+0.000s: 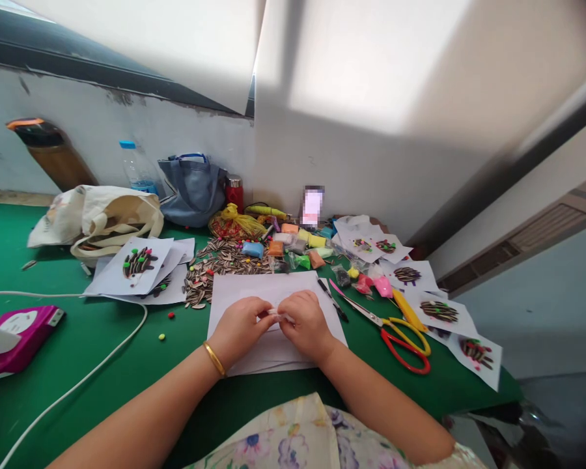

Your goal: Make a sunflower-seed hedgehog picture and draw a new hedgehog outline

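Note:
My left hand point(244, 324) and my right hand point(303, 319) meet over a stack of white paper point(244, 286). Thumbs and fingertips of both are pinched together on a small whitish piece point(274, 312), mostly covered by the fingers, so its kind does not show. A gold bangle circles my left wrist. Just right of the paper lie a black pen point(340, 309) and scissors point(383, 322) with one yellow and one red handle loop. Beyond the paper's far edge is a spread of striped sunflower seeds point(229, 257), with small colourful packets of clay point(276, 249) beside it.
Paper sheets with seed-covered pictures lie at left point(139, 264) and right point(439, 311). Behind stand a canvas bag point(112, 208), a blue bag point(193, 192), a water bottle point(139, 169) and a lit phone point(312, 207). A white cable point(92, 361) crosses the green table near a magenta box point(29, 339).

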Motion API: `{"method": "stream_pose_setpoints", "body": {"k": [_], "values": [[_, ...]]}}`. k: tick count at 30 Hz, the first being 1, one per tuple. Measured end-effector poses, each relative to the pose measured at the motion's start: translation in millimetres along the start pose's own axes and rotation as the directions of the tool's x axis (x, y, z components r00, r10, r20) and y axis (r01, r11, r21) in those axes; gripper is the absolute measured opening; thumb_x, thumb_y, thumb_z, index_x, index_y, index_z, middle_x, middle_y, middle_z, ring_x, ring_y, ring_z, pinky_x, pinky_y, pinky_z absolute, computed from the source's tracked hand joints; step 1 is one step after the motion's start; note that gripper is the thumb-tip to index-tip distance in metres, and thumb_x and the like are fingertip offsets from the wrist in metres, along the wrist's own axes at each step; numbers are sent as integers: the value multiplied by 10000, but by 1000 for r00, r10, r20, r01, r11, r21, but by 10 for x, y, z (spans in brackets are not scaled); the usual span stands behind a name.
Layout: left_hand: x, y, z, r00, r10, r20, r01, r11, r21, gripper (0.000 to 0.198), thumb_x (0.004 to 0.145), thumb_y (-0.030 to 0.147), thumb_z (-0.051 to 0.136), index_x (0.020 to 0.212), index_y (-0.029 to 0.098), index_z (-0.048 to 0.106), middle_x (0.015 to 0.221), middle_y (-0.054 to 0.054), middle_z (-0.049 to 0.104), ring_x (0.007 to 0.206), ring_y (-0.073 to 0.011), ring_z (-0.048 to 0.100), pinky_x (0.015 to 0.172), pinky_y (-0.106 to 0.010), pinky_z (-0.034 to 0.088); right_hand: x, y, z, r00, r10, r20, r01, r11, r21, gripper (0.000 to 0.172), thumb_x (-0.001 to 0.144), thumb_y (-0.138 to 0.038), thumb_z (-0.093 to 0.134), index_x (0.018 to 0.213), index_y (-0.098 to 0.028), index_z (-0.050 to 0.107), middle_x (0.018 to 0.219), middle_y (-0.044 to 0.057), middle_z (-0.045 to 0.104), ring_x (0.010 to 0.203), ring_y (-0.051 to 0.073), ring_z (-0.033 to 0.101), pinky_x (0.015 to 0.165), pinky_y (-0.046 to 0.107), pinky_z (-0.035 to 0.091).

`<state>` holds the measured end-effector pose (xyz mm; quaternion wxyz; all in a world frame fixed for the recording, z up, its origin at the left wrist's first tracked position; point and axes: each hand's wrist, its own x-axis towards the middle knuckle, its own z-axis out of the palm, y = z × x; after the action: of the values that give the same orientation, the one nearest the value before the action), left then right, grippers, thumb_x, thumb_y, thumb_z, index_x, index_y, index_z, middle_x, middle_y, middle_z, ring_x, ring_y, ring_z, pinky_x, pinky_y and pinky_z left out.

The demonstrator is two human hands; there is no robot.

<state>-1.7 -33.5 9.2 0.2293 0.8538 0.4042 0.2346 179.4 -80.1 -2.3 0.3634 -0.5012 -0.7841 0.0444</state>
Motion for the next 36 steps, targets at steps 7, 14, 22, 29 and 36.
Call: {"method": "stream_pose_setpoints", "body": {"k": [7,14,22,29,36], "values": [[6,42,2,999,-42,-21,38,986,-161,169,850,332,596,833,194,693,768,-20,682,720,-168,599,666,-277,428,29,-32,5,998,30,-59,-25,996,81,46,798,-171,608,779,-210,593,754,2,629,791,174,566,819,341,365],[3,24,12,996,-68,-53,51,960,-275,173,826,345,620,855,197,704,783,-13,697,709,-155,616,669,-262,455,13,35,19,981,176,-80,-155,963,221,42,800,-214,608,840,-219,615,822,19,649,827,184,587,801,330,409],[30,-40,9,992,-126,27,129,955,-266,147,811,310,626,843,202,721,782,-16,711,734,-174,632,687,-279,454,20,-12,28,996,60,-64,-50,987,156,56,778,-170,618,813,-213,609,775,8,647,801,181,587,825,352,386],[7,5,-21,995,26,-98,-48,971,-233,131,853,290,602,819,199,689,767,-12,671,722,-153,587,688,-273,437,15,9,44,964,264,-30,-242,920,307,31,775,-224,609,804,-214,604,787,7,634,783,176,582,764,314,433],[12,-8,-32,994,27,-109,-60,947,-315,165,885,327,580,907,209,693,822,-16,676,766,-149,595,714,-270,450,14,16,40,914,397,83,-384,781,492,137,806,-332,627,841,-203,596,800,-3,617,727,151,567,665,256,450]]}}
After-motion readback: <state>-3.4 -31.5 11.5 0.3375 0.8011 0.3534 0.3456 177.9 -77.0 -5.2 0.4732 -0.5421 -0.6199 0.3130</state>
